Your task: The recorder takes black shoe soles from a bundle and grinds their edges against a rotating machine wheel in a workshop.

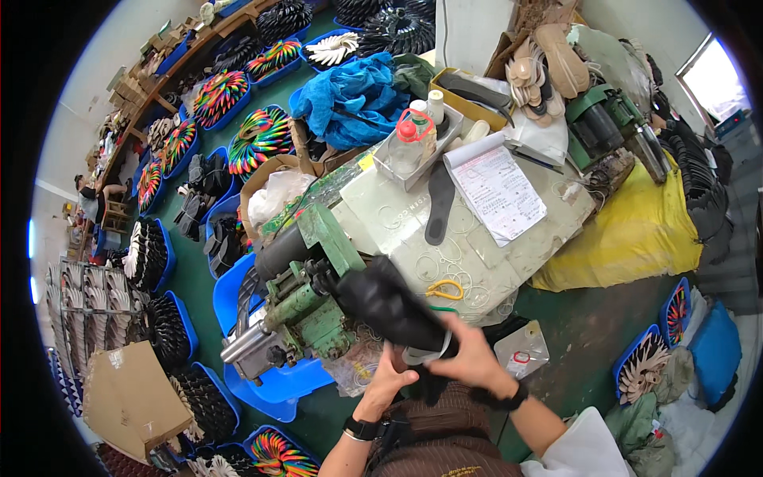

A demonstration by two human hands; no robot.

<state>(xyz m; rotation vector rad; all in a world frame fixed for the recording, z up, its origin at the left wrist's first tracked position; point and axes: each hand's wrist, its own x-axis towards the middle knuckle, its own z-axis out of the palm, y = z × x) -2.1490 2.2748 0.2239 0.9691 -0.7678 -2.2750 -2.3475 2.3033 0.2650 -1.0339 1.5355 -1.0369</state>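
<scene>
Between my hands is a bundle of what look like black shoe soles, smeared by motion and tilted away to the upper left. A whitish band shows around its near end. My left hand is closed at the lower left of that end, thumb toward the band. From the right, my right hand grips the same end with bent fingers. Just left of the bundle stands a green machine with a metal cylinder. Loose pale rubber bands and a yellow loop lie on the table beyond.
On the worktable lie a black sole, a written notepad and a tray with bottles. A blue basket sits under the machine. Baskets of soles line the left floor; a yellow sack lies right.
</scene>
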